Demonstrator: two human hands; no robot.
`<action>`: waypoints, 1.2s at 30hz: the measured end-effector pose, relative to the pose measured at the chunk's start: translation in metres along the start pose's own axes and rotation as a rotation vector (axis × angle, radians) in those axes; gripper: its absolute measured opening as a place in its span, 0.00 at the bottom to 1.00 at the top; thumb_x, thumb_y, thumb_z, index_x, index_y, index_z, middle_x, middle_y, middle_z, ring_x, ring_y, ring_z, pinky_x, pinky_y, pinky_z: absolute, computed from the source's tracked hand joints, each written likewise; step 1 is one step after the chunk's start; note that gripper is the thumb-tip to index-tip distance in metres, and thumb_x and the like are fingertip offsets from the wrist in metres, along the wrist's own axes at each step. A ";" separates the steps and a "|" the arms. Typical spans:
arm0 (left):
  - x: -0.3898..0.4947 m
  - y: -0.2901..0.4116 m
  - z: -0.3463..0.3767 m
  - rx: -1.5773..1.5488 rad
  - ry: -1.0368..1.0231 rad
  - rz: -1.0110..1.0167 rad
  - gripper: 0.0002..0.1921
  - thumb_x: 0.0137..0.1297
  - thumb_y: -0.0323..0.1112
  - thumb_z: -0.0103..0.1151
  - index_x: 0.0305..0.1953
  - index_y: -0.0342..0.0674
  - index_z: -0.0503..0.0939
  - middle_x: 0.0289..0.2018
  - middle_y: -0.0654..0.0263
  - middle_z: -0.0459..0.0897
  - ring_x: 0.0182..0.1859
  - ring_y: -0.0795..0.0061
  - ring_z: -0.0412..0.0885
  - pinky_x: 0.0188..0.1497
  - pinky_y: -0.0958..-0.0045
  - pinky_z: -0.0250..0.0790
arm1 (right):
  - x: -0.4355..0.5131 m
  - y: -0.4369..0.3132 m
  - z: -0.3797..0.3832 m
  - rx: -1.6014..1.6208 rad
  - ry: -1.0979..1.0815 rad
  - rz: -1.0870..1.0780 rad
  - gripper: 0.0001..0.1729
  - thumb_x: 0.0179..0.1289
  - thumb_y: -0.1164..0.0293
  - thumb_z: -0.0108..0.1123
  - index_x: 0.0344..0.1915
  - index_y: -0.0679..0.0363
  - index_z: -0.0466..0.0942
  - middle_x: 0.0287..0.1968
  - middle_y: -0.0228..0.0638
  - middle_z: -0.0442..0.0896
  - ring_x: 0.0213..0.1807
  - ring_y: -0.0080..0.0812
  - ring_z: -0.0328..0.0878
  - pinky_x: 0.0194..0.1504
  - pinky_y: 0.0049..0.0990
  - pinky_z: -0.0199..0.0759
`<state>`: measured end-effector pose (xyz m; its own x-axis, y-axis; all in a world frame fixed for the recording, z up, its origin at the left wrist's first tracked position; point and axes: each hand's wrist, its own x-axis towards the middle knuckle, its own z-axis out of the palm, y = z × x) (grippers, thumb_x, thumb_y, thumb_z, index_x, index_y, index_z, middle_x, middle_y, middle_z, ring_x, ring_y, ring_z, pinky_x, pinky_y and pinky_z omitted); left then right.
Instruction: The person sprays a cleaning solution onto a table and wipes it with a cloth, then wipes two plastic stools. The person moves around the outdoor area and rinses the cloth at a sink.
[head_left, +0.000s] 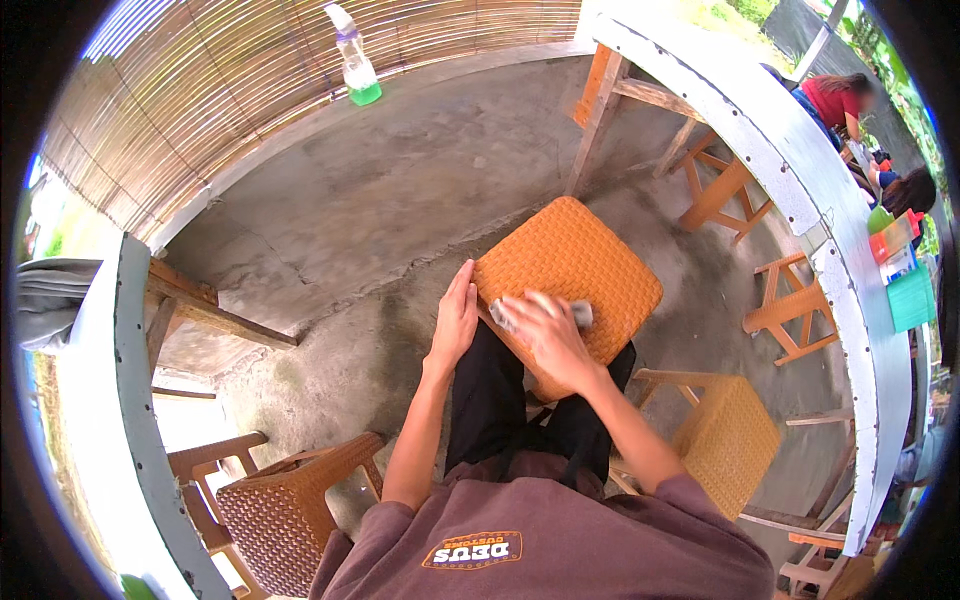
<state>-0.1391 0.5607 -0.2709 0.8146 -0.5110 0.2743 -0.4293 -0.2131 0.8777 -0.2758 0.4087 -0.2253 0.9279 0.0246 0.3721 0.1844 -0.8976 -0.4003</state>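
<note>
An orange plastic stool with a woven-pattern seat (574, 255) stands before me, at my knees. My left hand (455, 315) lies against the left edge of its seat, fingers extended. On the seat top, my right hand (544, 330) presses a crumpled greyish-white cloth (581, 313), which shows on both sides of the fingers. The right hand is somewhat blurred. The stool's legs are mostly hidden below the seat.
Brown (277, 517) and tan (727, 442) woven-pattern stools stand at my left and right. A spray bottle with green liquid (364, 82) rests on the wall ledge. A long white counter (855, 247) curves along the right, with orange stools (799, 307) beneath. Two people are beyond it.
</note>
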 end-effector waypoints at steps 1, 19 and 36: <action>0.002 0.000 -0.003 -0.033 -0.016 -0.042 0.23 0.80 0.32 0.42 0.70 0.28 0.65 0.68 0.43 0.71 0.71 0.48 0.68 0.74 0.61 0.59 | 0.022 0.013 0.008 -0.001 0.021 -0.019 0.21 0.69 0.68 0.60 0.60 0.56 0.81 0.66 0.32 0.79 0.69 0.42 0.68 0.70 0.44 0.56; -0.009 0.004 -0.010 -0.104 -0.020 -0.161 0.26 0.76 0.31 0.56 0.72 0.37 0.67 0.62 0.46 0.79 0.64 0.60 0.79 0.66 0.66 0.67 | -0.025 -0.006 -0.012 0.049 -0.088 -0.003 0.20 0.67 0.70 0.61 0.58 0.51 0.82 0.67 0.29 0.77 0.65 0.39 0.70 0.68 0.45 0.56; 0.029 0.031 0.015 0.172 -0.026 0.078 0.20 0.76 0.38 0.54 0.62 0.33 0.76 0.68 0.47 0.72 0.73 0.51 0.66 0.75 0.56 0.58 | -0.050 0.001 -0.030 -0.069 -0.036 0.136 0.21 0.68 0.72 0.60 0.60 0.50 0.83 0.63 0.28 0.79 0.64 0.43 0.69 0.66 0.45 0.59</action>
<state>-0.1345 0.5272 -0.2414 0.7666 -0.5527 0.3268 -0.5530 -0.3098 0.7734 -0.3311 0.3932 -0.2196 0.9540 -0.0847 0.2877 0.0346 -0.9219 -0.3860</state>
